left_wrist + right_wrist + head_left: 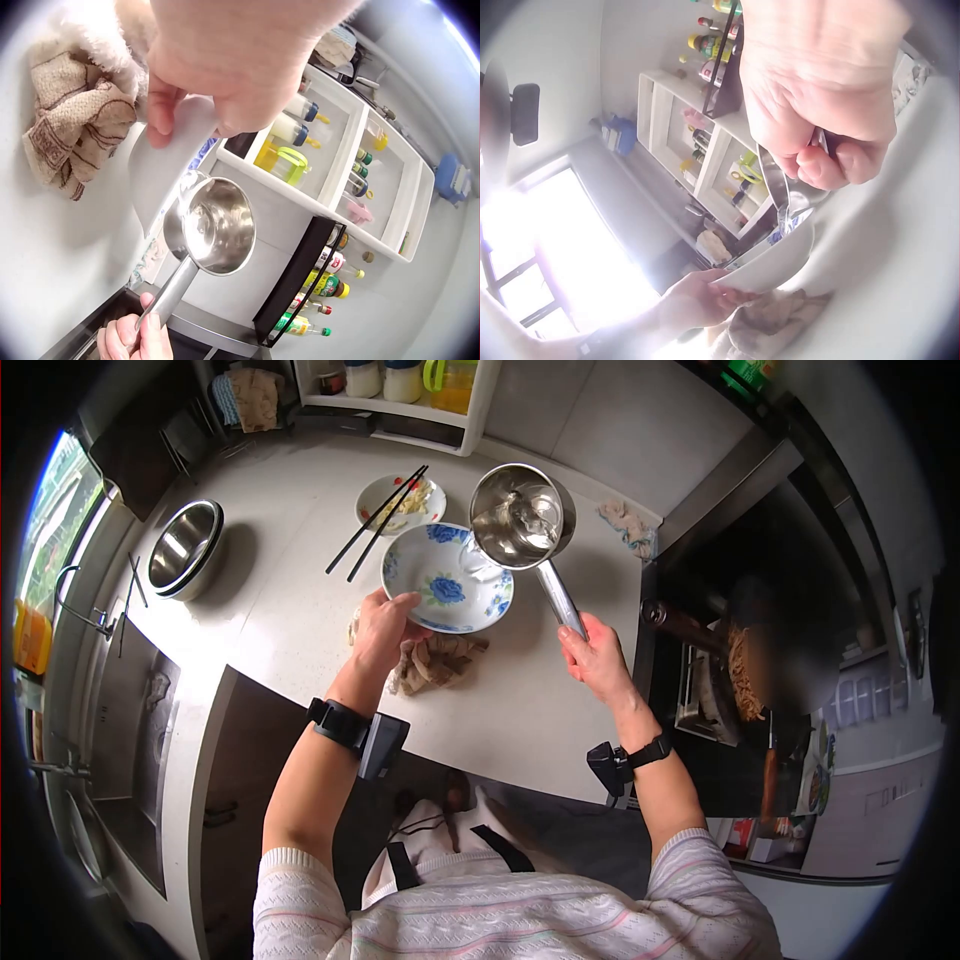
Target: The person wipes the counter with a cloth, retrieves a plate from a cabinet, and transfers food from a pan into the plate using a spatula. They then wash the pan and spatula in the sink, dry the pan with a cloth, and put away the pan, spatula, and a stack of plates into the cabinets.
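My left hand [383, 628] grips the near-left rim of a white bowl [448, 588] with blue flowers, thumb on the inside, and holds it over the counter. The right hand [600, 660] is curled round the handle of a shiny metal water ladle [520, 525]. Its cup is tilted over the bowl's far-right rim, with clear water inside. In the right wrist view a thin stream of water [784, 222] runs from the ladle's lip into the bowl. A crumpled brown towel [440, 662] lies on the counter beneath the left hand.
Behind the bowl, black chopsticks [372, 528] lie across a dish of chopped food [420, 500]. Nested metal bowls [185, 550] stand at the left, near the sink [140, 750]. On the right is a stove with a pan of food [743, 675]. A white shelf [480, 405] is at the back.
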Available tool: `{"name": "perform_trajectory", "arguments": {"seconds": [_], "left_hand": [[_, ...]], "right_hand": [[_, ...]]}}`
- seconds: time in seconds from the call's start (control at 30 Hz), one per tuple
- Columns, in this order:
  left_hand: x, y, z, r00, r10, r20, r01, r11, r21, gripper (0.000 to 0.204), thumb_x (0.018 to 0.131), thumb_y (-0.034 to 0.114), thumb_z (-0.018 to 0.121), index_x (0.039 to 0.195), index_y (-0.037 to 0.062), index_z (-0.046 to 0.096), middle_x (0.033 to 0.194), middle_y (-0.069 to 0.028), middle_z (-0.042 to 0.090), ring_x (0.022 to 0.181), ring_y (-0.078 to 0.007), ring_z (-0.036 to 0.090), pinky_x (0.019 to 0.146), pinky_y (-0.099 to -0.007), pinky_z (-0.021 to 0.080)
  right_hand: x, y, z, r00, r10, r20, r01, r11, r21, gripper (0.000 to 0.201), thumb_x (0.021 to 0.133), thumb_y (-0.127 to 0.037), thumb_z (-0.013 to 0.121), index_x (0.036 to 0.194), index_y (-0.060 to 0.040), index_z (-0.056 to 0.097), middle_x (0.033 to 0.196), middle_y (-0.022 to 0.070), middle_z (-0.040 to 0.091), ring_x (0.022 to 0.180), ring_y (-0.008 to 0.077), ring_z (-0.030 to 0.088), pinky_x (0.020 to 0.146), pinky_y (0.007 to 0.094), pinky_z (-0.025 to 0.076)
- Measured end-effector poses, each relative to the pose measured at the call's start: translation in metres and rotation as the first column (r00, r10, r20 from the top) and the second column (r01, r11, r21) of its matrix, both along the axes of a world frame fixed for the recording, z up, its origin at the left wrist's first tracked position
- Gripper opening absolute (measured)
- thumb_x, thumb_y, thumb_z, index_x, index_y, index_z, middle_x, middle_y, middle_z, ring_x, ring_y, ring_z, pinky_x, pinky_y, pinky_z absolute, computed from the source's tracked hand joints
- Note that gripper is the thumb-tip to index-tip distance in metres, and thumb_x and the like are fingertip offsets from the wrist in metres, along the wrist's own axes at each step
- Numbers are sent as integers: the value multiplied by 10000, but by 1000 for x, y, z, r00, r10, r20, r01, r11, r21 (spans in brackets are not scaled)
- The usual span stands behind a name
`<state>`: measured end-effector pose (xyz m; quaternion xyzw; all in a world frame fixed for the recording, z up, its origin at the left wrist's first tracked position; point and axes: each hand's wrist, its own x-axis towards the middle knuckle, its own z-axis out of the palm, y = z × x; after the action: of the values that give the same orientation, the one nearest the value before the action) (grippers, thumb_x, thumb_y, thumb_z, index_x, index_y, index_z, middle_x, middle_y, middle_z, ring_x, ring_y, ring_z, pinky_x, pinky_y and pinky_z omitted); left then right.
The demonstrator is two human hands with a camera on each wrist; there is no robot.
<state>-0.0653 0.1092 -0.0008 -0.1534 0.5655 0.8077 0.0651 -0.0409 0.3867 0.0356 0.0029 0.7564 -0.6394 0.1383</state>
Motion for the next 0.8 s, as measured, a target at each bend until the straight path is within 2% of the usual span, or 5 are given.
{"name": "perform_trajectory", "arguments": {"seconds": [0.17, 0.43, 0.63, 0.7, 0.8], "left_hand": [[4, -1, -2, 1000, 9, 1, -9, 1000, -7, 273, 806, 90, 491, 1016, -84, 499, 842, -160, 613, 597, -201, 603, 506, -264, 513], [20, -15, 3, 999, 37, -15, -34, 987, 160, 261, 831, 105, 495, 987, -104, 500, 819, -163, 607, 566, -193, 589, 458, -256, 478], [64, -59, 5, 1000, 16, -21, -8, 951, 309, 255, 844, 105, 490, 984, -107, 490, 776, -152, 601, 541, -201, 587, 419, -265, 453], [88, -81, 9, 991, 127, 51, -137, 906, 402, 264, 838, 103, 492, 1013, -95, 483, 778, -151, 604, 538, -194, 591, 381, -255, 442], [138, -126, 26, 965, 244, 98, -263, 891, 371, 285, 821, 120, 501, 1036, -65, 486, 803, -140, 611, 523, -184, 593, 331, -234, 418]], "right_hand": [[5, -3, 5, 997, -4, -72, 8, 999, 51, 158, 871, -188, 536, 821, -48, 484, 579, -20, 413, 445, 39, 347, 367, 197, 298], [-17, 4, 6, 959, 79, 273, 58, 887, -459, 235, 886, -232, 507, 1034, -49, 512, 571, -10, 419, 403, 63, 357, 374, 210, 271], [-76, -16, -34, 935, 63, 348, 123, 865, -487, 213, 893, -247, 493, 1001, -64, 497, 597, -16, 413, 444, 64, 328, 403, 218, 249], [-97, -22, -50, 936, 162, 313, 48, 821, -569, 281, 889, -317, 500, 1024, -72, 478, 684, 32, 525, 514, 109, 478, 424, 226, 350], [-86, -61, -13, 948, 53, 315, 122, 850, -512, 419, 876, -396, 501, 1121, -64, 425, 877, 121, 604, 689, 212, 611, 506, 268, 474]]}}
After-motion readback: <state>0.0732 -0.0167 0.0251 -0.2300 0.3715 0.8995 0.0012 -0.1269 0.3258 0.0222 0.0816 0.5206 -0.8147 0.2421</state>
